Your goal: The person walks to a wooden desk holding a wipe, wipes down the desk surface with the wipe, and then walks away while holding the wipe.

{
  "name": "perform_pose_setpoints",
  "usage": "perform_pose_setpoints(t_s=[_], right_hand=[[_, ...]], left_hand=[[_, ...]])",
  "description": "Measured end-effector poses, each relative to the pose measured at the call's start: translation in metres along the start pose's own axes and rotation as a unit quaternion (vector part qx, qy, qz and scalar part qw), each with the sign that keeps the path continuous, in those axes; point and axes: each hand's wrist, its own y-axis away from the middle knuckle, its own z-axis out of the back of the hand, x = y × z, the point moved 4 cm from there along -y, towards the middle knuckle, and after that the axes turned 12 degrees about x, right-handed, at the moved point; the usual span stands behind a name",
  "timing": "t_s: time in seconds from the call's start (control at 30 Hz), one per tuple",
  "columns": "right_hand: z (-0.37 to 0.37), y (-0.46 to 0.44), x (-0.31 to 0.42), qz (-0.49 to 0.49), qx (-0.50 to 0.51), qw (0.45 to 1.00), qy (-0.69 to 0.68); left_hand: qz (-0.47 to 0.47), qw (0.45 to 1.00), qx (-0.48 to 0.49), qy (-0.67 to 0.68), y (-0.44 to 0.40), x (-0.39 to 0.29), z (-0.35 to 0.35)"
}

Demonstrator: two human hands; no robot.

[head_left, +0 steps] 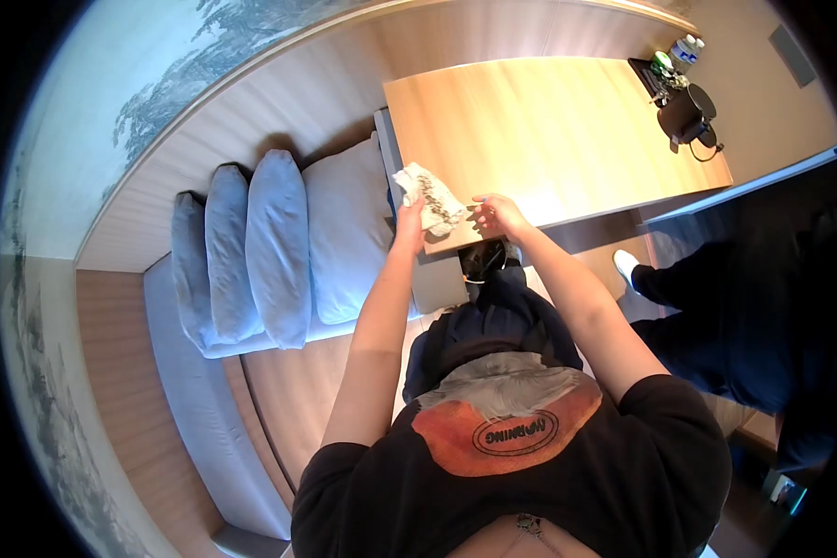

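A crumpled whitish cloth or wrapper with dark markings is in my left hand, above the near left corner of the wooden table. Close to its right side is my right hand, fingers spread and holding nothing. A small gap separates the right fingertips from the cloth. Below the table corner, a dark bin shows partly, just in front of my body.
Blue-grey pillows lean on the bench at the left. A black kettle, bottles and a dark tray stand at the table's far right. Another person in dark clothes is at the right.
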Motion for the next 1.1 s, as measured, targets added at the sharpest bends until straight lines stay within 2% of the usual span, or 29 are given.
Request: perform_pose_setpoints(t_s=[0.07,0.13,0.23,0.33,0.37,0.47,0.5,0.6,0.63,0.7,0.77,0.87,0.97,1.07,1.1], right_hand=[[0.016,-0.013,0.006,0.017,-0.005,1.0,-0.005],[0.034,-0.022,0.014,0.035,-0.011,0.999,0.0],[0.064,-0.027,0.027,0.07,-0.039,0.997,0.009],[0.093,-0.026,0.039,0.091,-0.084,0.992,-0.012],[0.103,-0.024,0.042,0.095,-0.103,0.99,-0.024],[0.133,-0.02,0.042,0.101,-0.12,0.986,-0.054],[0.141,-0.019,0.044,0.104,-0.124,0.985,-0.053],[0.159,-0.011,0.043,0.089,-0.131,0.986,-0.053],[0.164,-0.011,0.043,0.079,-0.133,0.986,-0.06],[0.172,-0.013,0.044,0.079,-0.144,0.983,-0.076],[0.177,-0.013,0.047,0.096,-0.161,0.978,-0.097],[0.185,-0.009,0.054,0.101,-0.207,0.97,-0.075],[0.189,-0.01,0.042,0.085,-0.19,0.976,-0.071],[0.178,-0.009,0.033,0.088,-0.174,0.978,-0.08],[0.174,-0.01,0.029,0.093,-0.172,0.978,-0.077]], left_hand=[[-0.061,0.996,-0.051,-0.025,-0.024,-0.014,0.016],[-0.114,0.968,-0.102,-0.197,-0.039,-0.04,0.015],[-0.155,0.891,-0.08,-0.418,-0.076,-0.056,0.023],[-0.071,0.882,-0.072,-0.461,-0.099,-0.045,0.009],[-0.095,0.898,-0.036,-0.428,-0.119,-0.023,0.019],[-0.097,0.808,-0.011,-0.581,-0.136,0.008,0.011],[-0.126,0.817,-0.01,-0.563,-0.14,0.016,0.009],[-0.071,0.89,0.054,-0.448,-0.144,0.022,-0.039],[-0.077,0.867,0.055,-0.489,-0.146,0.034,-0.052],[-0.038,0.89,0.135,-0.433,-0.151,0.057,-0.083],[-0.033,0.869,0.207,-0.448,-0.15,0.081,-0.106],[0.005,0.888,0.229,-0.399,-0.151,0.145,-0.097],[0.133,0.922,0.28,-0.231,-0.12,0.135,-0.12],[0.179,0.908,0.298,-0.235,-0.103,0.147,-0.109],[0.168,0.913,0.308,-0.207,-0.092,0.143,-0.111]])
